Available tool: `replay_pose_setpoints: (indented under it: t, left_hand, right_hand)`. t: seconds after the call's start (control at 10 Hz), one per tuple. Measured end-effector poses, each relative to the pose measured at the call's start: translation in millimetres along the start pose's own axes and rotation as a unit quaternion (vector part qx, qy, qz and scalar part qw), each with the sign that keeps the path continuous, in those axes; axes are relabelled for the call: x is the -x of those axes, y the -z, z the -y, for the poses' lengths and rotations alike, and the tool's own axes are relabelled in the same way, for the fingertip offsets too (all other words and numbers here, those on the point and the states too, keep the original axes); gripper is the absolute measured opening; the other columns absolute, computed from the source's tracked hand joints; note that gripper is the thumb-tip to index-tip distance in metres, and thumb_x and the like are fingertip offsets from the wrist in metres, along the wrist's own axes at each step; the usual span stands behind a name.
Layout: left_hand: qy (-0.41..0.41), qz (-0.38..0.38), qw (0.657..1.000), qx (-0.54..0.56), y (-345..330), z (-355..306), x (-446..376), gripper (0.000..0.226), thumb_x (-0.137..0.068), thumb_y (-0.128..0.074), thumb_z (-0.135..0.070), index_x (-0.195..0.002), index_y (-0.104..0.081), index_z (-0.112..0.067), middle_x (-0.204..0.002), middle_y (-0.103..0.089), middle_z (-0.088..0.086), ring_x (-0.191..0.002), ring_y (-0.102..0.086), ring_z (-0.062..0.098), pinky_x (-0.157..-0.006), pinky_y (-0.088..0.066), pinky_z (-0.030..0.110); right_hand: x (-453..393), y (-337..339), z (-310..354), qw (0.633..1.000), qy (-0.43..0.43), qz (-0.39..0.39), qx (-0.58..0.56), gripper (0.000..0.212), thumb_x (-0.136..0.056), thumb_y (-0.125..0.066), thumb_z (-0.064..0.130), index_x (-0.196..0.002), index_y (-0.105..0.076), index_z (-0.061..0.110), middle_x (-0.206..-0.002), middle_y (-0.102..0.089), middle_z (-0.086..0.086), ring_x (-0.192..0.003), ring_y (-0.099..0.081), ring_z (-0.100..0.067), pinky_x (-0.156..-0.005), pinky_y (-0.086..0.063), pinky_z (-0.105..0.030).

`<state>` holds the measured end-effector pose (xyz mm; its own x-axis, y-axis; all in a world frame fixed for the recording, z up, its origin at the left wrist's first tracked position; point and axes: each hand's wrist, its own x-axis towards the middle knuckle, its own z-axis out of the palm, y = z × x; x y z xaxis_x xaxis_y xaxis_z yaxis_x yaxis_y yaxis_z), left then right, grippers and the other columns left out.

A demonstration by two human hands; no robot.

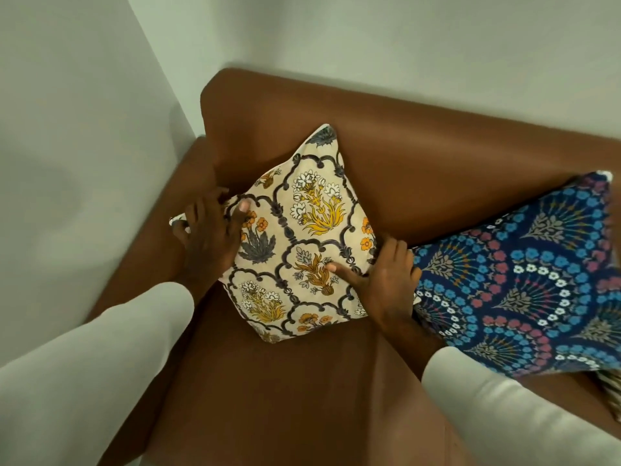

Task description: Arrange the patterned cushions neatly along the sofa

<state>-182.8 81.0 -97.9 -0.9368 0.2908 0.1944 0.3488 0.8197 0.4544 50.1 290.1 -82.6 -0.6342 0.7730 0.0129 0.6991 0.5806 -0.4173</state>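
A cream cushion printed with yellow and orange flowers in dark scalloped frames leans against the backrest of a brown leather sofa, standing on one corner near the left armrest. My left hand grips its left corner, thumb on the front face. My right hand holds its right edge, thumb pressed on the front. To the right, a dark blue cushion with blue, pink and white flower arcs leans on the backrest, touching my right hand.
The sofa's left armrest sits beside a pale wall that meets the back wall in a corner. A striped fabric edge shows under the blue cushion at the far right. The brown seat stretches toward me.
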Motion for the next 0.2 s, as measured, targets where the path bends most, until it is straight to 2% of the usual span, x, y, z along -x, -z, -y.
replay_pose_setpoints:
  t: [0.1,0.2]
  left_hand:
    - [-0.075,-0.005,0.997,-0.026,17.4,-13.8,18.0,0.067,-0.11,-0.03,-0.073,-0.163,-0.04,-0.033,-0.17,-0.043,-0.002,-0.159,-0.039,0.029,-0.121,-0.027,0.063]
    - [-0.159,0.038,0.986,-0.023,25.9,-36.6,38.9,0.077,-0.109,-0.034,-0.071,-0.173,-0.028,-0.03,-0.184,-0.023,-0.002,-0.171,-0.021,0.027,-0.127,-0.023,0.061]
  right_hand:
    - [6.8,17.3,-5.1,1.0,0.004,0.021,-0.018,0.123,-0.076,-0.051,0.105,-0.162,-0.035,0.018,-0.161,-0.049,-0.008,-0.148,-0.045,-0.033,-0.117,-0.041,-0.06]
    - [8.7,32.0,-16.8,0.999,0.028,0.024,-0.026,0.114,-0.089,-0.052,0.094,-0.17,-0.028,0.017,-0.175,-0.036,-0.009,-0.16,-0.035,-0.033,-0.125,-0.037,-0.058]
